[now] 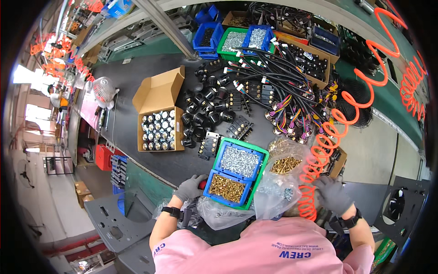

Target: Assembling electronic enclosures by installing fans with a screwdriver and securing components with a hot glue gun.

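My left hand, in a grey glove, is closed around a small red object at the left edge of a blue bin of brass screws. Only part of the red object shows. That bin and a blue bin of silver screws sit in a green tray. My right hand, also gloved in grey, is beside the orange coiled hose. Its fingers partly merge with dark things there, and I cannot tell whether it grips anything. Between the hands lie clear plastic bags, one holding brass parts.
An opened cardboard box of silver-and-black cylinders stands left of loose black round parts. Black terminal blocks lie near the tray. Bundled black cables spread right. More screw bins line the back. A dark perforated panel stands at left.
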### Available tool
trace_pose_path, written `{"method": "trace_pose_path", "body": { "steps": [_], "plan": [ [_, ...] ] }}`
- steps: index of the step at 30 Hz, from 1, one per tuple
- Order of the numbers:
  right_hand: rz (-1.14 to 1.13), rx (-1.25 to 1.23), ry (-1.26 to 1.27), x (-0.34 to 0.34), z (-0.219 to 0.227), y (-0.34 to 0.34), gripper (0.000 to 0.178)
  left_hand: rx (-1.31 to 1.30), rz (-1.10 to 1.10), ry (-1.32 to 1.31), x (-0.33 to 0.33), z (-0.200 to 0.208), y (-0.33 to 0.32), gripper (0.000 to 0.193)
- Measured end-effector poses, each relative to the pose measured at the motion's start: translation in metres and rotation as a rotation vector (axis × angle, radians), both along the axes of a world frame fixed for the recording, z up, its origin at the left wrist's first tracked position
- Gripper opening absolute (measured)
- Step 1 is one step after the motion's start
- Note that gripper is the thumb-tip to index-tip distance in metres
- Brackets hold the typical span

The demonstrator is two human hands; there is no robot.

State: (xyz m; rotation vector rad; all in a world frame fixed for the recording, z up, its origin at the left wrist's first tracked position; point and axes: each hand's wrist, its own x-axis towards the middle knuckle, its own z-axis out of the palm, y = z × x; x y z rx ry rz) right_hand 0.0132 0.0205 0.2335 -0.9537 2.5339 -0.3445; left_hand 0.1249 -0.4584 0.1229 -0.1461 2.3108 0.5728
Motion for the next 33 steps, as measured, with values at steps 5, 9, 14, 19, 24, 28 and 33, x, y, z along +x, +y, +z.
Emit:
{"method": "trace_pose_path", "body": {
  "steps": [5, 9, 14, 19, 24, 28, 33],
  "plan": [
    [0.089, -0.073, -0.035, 0.001, -0.013, -0.02, 0.035, 0.215, 0.444, 0.207, 0.015, -0.015, -0.01, 0.05],
    [-0.157, -0.312, -0.256, 0.019, -0.008, -0.012, 0.031, 0.687, 0.913, 0.439, -0.002, 0.022, 0.001, 0.041],
    [-0.39, -0.639, -0.478, 0.033, 0.007, -0.025, 0.051, 1.026, 0.589, 0.103, -0.079, 0.105, 0.13, 0.054],
    [-0.423, -0.579, -0.264, 0.046, 0.008, 0.018, 0.061, 1.248, 0.0, -0.057, -0.101, 0.078, 0.311, 0.051],
    [-1.069, -0.949, -0.247, 0.091, -0.046, 0.132, 0.053, 1.163, 0.031, -0.321, -0.086, 0.062, 0.458, 0.043],
    [-1.302, -1.019, -0.076, 0.129, -0.08, 0.194, 0.049, 1.108, -0.129, -0.025, -0.055, -0.02, 0.541, 0.037],
    [-1.399, -0.728, -0.098, 0.164, -0.078, 0.249, 0.049, 0.691, -0.353, 0.669, -0.019, -0.008, 0.546, 0.036]
  ]
}}
